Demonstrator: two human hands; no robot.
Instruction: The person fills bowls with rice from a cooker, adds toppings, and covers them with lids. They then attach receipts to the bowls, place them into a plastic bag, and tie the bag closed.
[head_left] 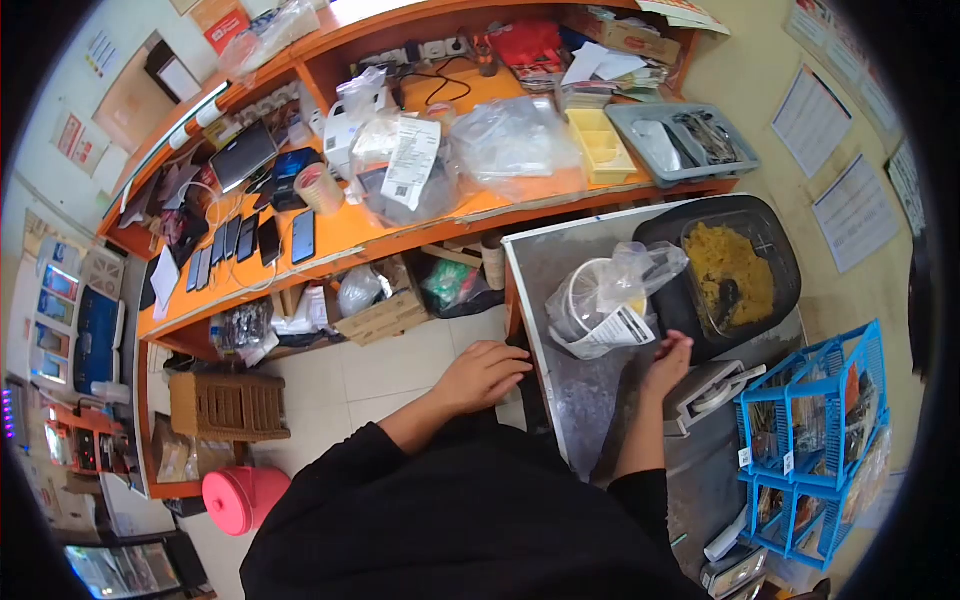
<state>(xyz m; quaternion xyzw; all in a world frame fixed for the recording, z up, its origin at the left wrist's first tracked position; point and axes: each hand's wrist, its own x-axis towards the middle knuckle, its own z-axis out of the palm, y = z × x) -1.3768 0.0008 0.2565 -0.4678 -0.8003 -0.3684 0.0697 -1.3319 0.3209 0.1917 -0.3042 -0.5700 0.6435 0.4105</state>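
My left hand (484, 375) hangs over the tiled floor at the left edge of the metal-topped table (540, 262). Its fingers are loosely stretched and hold nothing. Over the table, my right hand (668, 366) has its fingers loosely curled but apart, with nothing visible in them. Just left of that hand stands a clear plastic bag (603, 303) with a round white container inside and a printed label (622, 330) on its front. Behind my right hand is a black tub (668, 232) of yellow food (730, 265), with a dark utensil handle lying in it.
An orange counter (340, 238) carries phones (303, 237), stacked cups (318, 187), a labelled bag (412, 165), a yellow tray (600, 145) and a grey cutlery tray (685, 143). A tape dispenser (712, 400) and blue racks (810, 445) stand right. A pink bucket (243, 498) is on the floor.
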